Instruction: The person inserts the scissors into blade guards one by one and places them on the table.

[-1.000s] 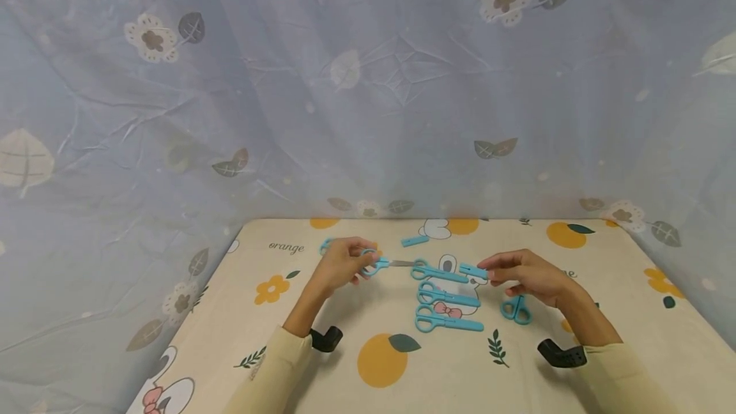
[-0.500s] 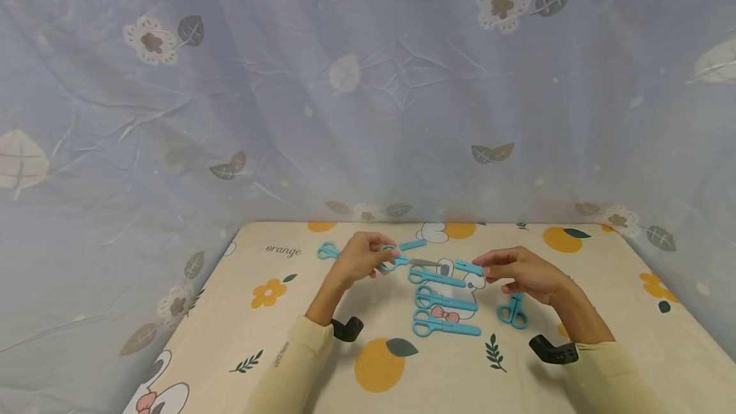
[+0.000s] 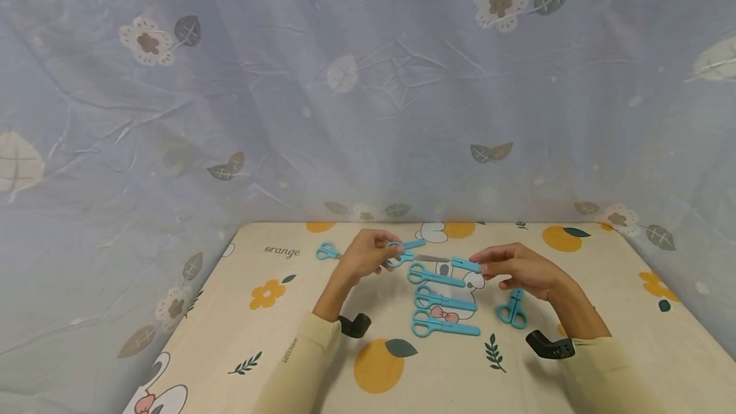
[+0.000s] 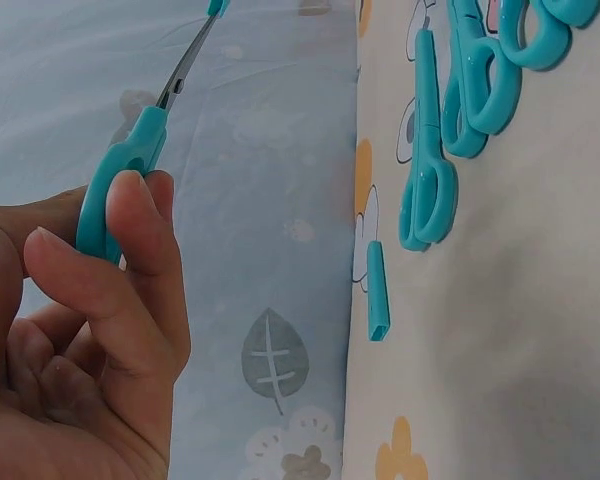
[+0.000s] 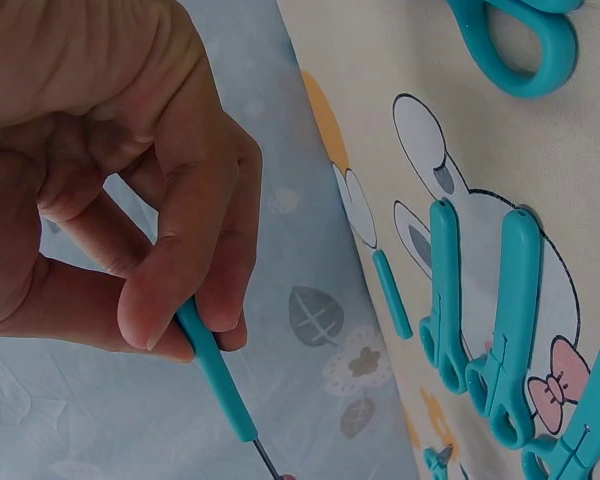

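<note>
My left hand (image 3: 368, 253) pinches the turquoise handle of a pair of scissors (image 4: 105, 200), whose bare metal blade (image 3: 430, 259) points right. Between the thumb and fingers of my right hand (image 3: 520, 270) is a turquoise blade cover (image 5: 220, 378), its mouth turned toward the blade. Blade tip and cover mouth meet in both wrist views; how deep the tip sits is hard to tell. Just below, three covered pairs of scissors lie in a row on the cloth: a top pair (image 3: 436, 276), a middle pair (image 3: 446, 299) and a bottom pair (image 3: 446, 324).
A loose blade cover (image 4: 378, 292) lies behind the row. Another pair of scissors (image 3: 328, 251) rests at the left, its blade partly hidden by my left hand. Under my right hand lies one more pair (image 3: 513, 312). A patterned curtain (image 3: 368, 114) hangs along the table's back edge.
My left hand has carried the scissors to the right, bringing the blade up to the cover. The right hand, with its cover, has shifted slightly left and up.
</note>
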Available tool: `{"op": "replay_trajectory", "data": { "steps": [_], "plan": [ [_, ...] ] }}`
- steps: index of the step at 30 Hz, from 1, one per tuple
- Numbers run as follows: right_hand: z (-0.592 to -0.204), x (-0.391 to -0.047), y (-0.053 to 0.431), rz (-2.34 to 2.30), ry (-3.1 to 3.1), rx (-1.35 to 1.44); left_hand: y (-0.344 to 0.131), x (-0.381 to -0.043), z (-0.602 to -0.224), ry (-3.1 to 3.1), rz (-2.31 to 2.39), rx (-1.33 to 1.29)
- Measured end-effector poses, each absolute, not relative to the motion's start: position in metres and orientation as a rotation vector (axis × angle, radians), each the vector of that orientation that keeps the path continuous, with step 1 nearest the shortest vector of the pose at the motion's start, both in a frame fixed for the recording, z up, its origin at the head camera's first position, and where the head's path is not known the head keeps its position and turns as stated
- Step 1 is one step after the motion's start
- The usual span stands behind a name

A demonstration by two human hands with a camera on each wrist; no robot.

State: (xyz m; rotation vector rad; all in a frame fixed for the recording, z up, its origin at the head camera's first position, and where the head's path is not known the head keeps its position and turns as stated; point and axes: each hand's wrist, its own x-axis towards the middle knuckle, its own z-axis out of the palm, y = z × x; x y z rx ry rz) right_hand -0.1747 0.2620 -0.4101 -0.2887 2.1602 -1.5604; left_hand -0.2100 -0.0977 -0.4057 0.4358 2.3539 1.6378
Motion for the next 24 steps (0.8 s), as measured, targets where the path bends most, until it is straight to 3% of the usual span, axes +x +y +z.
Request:
{"op": "replay_trajectory", "data": {
  "steps": [24],
  "plan": [
    [-0.411, -0.181, 0.252, -1.563, 2.155, -0.282, -0.088, -0.212, -0.406, 2.344, 1.631, 0.452]
  ]
}}
